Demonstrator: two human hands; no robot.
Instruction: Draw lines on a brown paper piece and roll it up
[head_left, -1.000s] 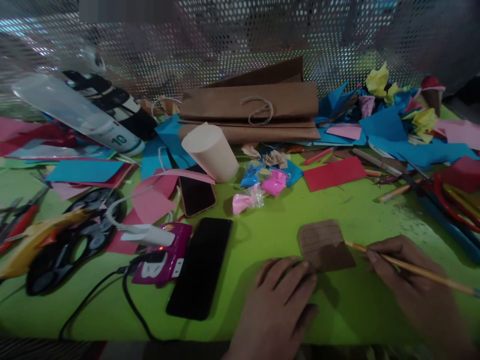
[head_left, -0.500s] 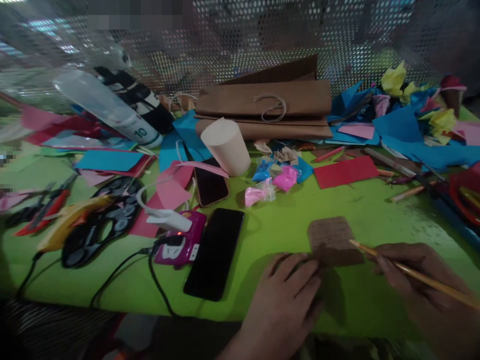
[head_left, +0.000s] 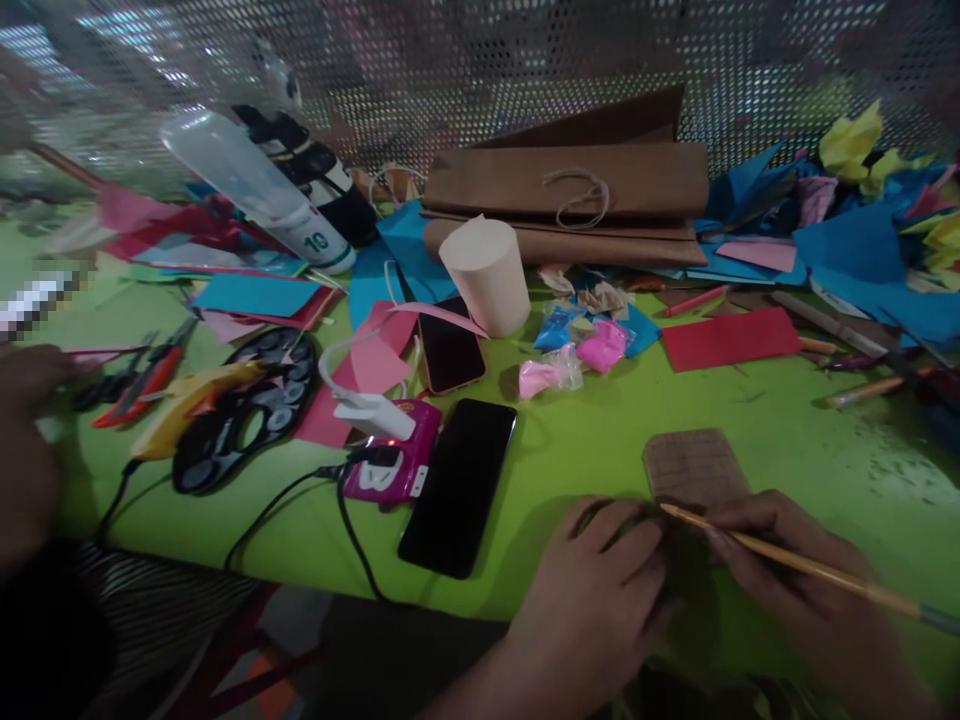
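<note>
A small brown cardboard piece with rounded corners and a grid of dark lines is in front of me, just above the green table. My left hand has its fingers curled at the lower left edge of this piece; its thumb is mostly hidden. My right hand grips a yellow-brown wooden pencil, whose pointed tip lies over the lower left part of the cardboard. Left of my hands lies a large black phone, beside a magenta power adapter with plugs in it.
Another person's hand is at the left edge, near orange-handled pliers. A yellow glue gun rests on a black mask-shaped piece. A cream cylinder, folded brown paper, a red card and candies lie beyond.
The pencil tip has moved from the cardboard's right side toward its lower left edge, and my right hand has come closer to my left. Another person's hand now shows at the left.
</note>
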